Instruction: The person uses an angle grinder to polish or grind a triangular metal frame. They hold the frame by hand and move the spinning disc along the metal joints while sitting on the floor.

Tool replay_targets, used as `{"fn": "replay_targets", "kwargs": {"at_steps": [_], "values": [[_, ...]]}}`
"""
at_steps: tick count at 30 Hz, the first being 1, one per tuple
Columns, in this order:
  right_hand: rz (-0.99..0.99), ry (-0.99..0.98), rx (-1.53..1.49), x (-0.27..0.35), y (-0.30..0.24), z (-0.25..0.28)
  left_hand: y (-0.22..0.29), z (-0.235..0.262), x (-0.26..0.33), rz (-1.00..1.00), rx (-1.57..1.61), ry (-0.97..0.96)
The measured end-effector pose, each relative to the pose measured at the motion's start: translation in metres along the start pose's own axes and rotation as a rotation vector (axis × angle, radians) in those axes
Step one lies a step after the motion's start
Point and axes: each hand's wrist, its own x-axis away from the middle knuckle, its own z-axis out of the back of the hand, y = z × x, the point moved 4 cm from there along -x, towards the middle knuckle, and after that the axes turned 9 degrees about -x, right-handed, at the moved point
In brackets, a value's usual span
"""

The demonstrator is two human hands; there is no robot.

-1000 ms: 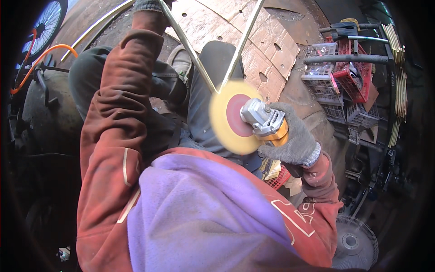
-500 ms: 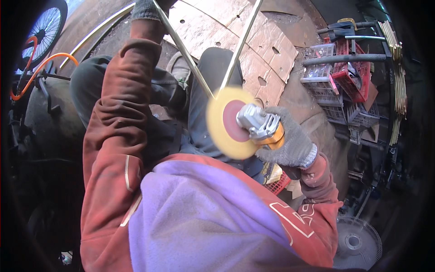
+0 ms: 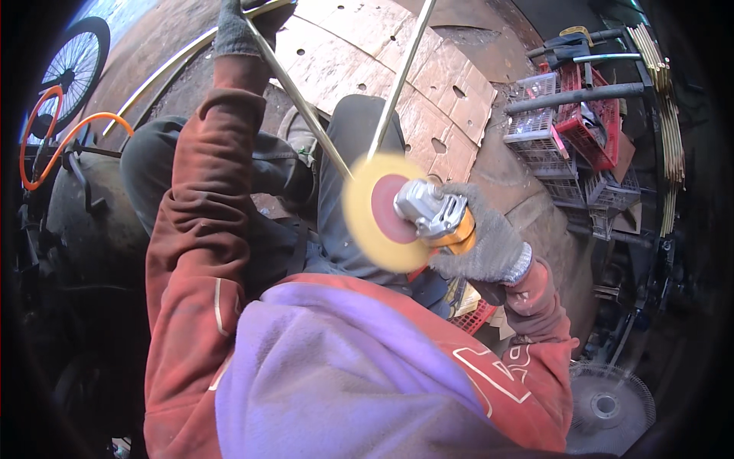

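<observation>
My right hand [image 3: 493,241], in a grey knit glove, is wrapped round an angle grinder [image 3: 428,210] with a silver head and an orange-yellow body. Its yellow disc [image 3: 363,222] with a dark red centre looks blurred, as if spinning. Two slim metal bars [image 3: 310,118] slant together in a V above my knee, and their meeting end lies at the disc's upper edge, partly hidden by it. At the top left, my gloved left hand [image 3: 237,30] is closed round the left bar. The far ends of the bars run out of view.
Flattened cardboard [image 3: 428,92] covers the floor ahead. Grey and red plastic crates [image 3: 589,126] stand at the right beside a rack with a bundle of thin rods [image 3: 669,145]. An orange hose [image 3: 99,116] and a bicycle wheel [image 3: 76,65] are at the left; a round fan-like grille [image 3: 608,405] sits lower right.
The view has shifted slightly. The grinder and bars appear a little further left, and my left hand shows slightly lower. Both hands keep their hold, with the disc still at the bars' end.
</observation>
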Motion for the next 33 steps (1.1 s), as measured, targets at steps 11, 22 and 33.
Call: {"fn": "replay_targets", "kwargs": {"at_steps": [11, 22, 33], "values": [[0.031, -0.035, -0.068, -0.001, 0.008, -0.005, -0.002, -0.002, -0.011, 0.001, 0.016, -0.024], [0.118, 0.162, 0.197, -0.03, -0.02, 0.041, -0.022, 0.009, -0.046, 0.007, 0.028, -0.167], [0.111, 0.07, 0.0, -0.008, -0.006, 0.016, -0.017, 0.003, -0.042, 0.016, 0.022, -0.248]]}}
